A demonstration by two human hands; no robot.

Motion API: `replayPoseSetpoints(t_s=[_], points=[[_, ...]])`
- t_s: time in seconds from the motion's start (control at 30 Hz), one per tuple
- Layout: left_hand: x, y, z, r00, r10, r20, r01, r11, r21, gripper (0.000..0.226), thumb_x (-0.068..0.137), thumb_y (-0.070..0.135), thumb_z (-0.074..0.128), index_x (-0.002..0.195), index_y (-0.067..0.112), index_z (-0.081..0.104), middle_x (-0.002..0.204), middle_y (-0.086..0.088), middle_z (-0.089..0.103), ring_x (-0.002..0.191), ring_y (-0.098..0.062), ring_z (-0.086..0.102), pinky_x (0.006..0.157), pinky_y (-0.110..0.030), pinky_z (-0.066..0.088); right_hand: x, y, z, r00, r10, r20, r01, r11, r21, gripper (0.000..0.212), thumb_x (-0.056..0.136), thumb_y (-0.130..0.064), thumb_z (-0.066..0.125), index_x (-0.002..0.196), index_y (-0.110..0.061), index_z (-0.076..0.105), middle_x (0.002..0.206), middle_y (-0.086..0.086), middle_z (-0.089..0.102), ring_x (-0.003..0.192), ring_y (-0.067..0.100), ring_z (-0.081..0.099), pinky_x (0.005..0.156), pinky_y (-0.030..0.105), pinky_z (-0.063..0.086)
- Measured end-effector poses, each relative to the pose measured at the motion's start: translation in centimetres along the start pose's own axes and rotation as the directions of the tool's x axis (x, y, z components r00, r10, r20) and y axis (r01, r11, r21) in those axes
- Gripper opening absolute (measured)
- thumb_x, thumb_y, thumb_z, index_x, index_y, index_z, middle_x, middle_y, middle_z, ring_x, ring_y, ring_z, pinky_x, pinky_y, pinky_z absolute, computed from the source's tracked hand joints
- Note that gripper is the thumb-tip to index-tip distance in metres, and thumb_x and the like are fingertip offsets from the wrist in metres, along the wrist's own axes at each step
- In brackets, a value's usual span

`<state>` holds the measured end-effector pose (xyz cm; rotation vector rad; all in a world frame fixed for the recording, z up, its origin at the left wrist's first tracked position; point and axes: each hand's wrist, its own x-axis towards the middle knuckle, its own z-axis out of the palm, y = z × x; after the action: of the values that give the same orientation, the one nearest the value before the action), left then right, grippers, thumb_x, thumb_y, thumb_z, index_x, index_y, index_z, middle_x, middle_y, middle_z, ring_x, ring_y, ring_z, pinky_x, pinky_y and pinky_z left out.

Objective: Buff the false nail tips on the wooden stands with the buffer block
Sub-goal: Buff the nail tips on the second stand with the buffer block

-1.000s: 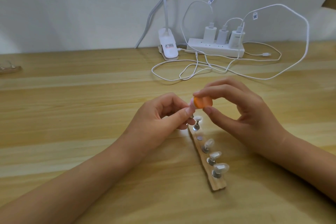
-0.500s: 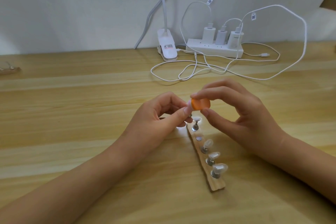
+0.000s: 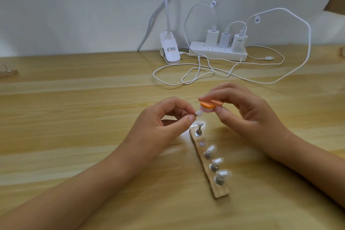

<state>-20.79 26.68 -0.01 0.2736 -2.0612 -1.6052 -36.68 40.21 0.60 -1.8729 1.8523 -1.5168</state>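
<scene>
**One tip under the buffer, four waiting on the stand**

At frame centre the grip of the left hand [image 3: 164,123] pinches a nail tip [image 3: 198,113] on its peg, held off the stand. The right hand [image 3: 248,112] pinches the orange buffer block [image 3: 209,106] at it, seemingly touching. Just below, the wooden stand [image 3: 214,179] carries four tips [image 3: 217,160] and one bare socket [image 3: 202,144]; which are buffed I cannot tell. Cables [image 3: 196,74] loop at upper centre, and the surface [image 3: 74,117] gives room toward the left.

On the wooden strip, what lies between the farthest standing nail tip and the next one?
Only a bare metal disc with no stand on it; the head view shows it.
</scene>
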Motion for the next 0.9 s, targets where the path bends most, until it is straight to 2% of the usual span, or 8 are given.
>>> replayPoseSetpoints(t_s=[0.17, 0.27, 0.4, 0.53, 0.6, 0.67, 0.73, 0.9], points=[[0.0, 0.0, 0.1, 1.000, -0.003, -0.003, 0.003, 1.000, -0.012, 0.006, 0.078, 0.023, 0.070, 0.079, 0.030, 0.071, 0.073, 0.014, 0.060, 0.069, 0.000, 0.055, 0.065, -0.012, 0.046, 0.0, -0.2, 0.0, 0.999, 0.015, -0.032, -0.014, 0.999, 0.042, 0.029, 0.088, -0.001, 0.056, 0.109, -0.017, 0.068, 0.107, 0.004, 0.062, 0.103, 0.020, 0.064, 0.094, 0.032, 0.051], [0.0, -0.1, 0.0, 1.000, -0.011, -0.005, 0.011, 1.000, 0.003, 0.006, 0.077, 0.024, 0.070, 0.080, 0.029, 0.070, 0.074, 0.013, 0.062, 0.071, -0.001, 0.057, 0.067, -0.013, 0.047, -0.1, -0.2, 0.3, 1.000, -0.028, 0.003, 0.028, 1.000, 0.001, 0.031, 0.088, 0.001, 0.058, 0.111, -0.017, 0.068, 0.107, 0.003, 0.062, 0.102, 0.017, 0.061, 0.092, 0.024, 0.047], [-0.1, -0.1, -0.1, 0.999, -0.039, -0.033, 0.039, 0.999, 0.005, 0.007, 0.077, 0.029, 0.071, 0.085, 0.028, 0.071, 0.080, 0.007, 0.071, 0.082, -0.007, 0.066, 0.079, -0.027, 0.057, 0.2, 0.7, -0.4, 0.997, 0.077, -0.003, -0.077, 0.996, -0.044, 0.029, 0.088, 0.002, 0.064, 0.107, -0.018, 0.071, 0.103, 0.001, 0.063, 0.096, 0.009, 0.061, 0.089, 0.017, 0.045], [-0.6, 0.2, 0.0, 0.998, -0.020, -0.051, 0.019, 1.000, -0.011, 0.009, 0.081, 0.029, 0.069, 0.090, 0.027, 0.070, 0.085, 0.005, 0.076, 0.087, -0.012, 0.071, 0.078, -0.025, 0.056, 0.2, 1.4, -1.0, 0.989, 0.144, -0.032, -0.144, 0.990, 0.007, 0.028, 0.091, -0.002, 0.063, 0.107, -0.024, 0.069, 0.107, 0.003, 0.066, 0.105, 0.021, 0.065, 0.096, 0.035, 0.051], [-0.9, 0.3, 0.1, 0.994, -0.015, -0.105, 0.016, 1.000, 0.010, 0.008, 0.082, 0.030, 0.068, 0.089, 0.032, 0.069, 0.086, 0.008, 0.076, 0.082, -0.014, 0.070, 0.072, -0.023, 0.054, 0.3, 1.4, -1.0, 0.987, 0.154, -0.042, -0.152, 0.988, 0.033, 0.025, 0.090, -0.010, 0.060, 0.108, -0.024, 0.068, 0.109, 0.002, 0.067, 0.107, 0.023, 0.066, 0.097, 0.036, 0.051], [-1.1, 0.4, 0.1, 0.990, 0.010, -0.141, 0.001, 0.997, 0.075, 0.007, 0.080, 0.032, 0.068, 0.085, 0.036, 0.069, 0.086, 0.016, 0.071, 0.073, -0.013, 0.063, 0.063, -0.019, 0.047, 0.3, 1.5, -1.0, 0.984, 0.170, -0.045, -0.168, 0.984, 0.051, 0.024, 0.091, -0.008, 0.061, 0.109, -0.023, 0.069, 0.109, 0.001, 0.068, 0.108, 0.020, 0.066, 0.098, 0.037, 0.051], [-1.3, 0.4, 0.0, 0.989, 0.050, -0.137, -0.020, 0.977, 0.210, 0.007, 0.076, 0.034, 0.073, 0.080, 0.038, 0.070, 0.083, 0.020, 0.059, 0.065, -0.001, 0.050, 0.060, -0.009, 0.035, 0.2, 1.6, -1.0, 0.980, 0.194, -0.045, -0.190, 0.977, 0.093, 0.024, 0.094, -0.005, 0.061, 0.110, -0.021, 0.069, 0.110, -0.002, 0.068, 0.109, 0.019, 0.067, 0.100, 0.040, 0.051], [-1.5, 0.5, 0.3, 0.999, 0.029, 0.020, -0.034, 0.919, 0.393, 0.007, 0.077, 0.033, 0.078, 0.080, 0.038, 0.074, 0.077, 0.016, 0.050, 0.067, 0.005, 0.046, 0.063, -0.008, 0.033, 0.3, 1.7, -1.0, 0.974, 0.223, -0.049, -0.213, 0.966, 0.146, 0.028, 0.095, -0.001, 0.061, 0.107, -0.024, 0.069, 0.110, -0.006, 0.069, 0.109, 0.016, 0.068, 0.102, 0.040, 0.050]])
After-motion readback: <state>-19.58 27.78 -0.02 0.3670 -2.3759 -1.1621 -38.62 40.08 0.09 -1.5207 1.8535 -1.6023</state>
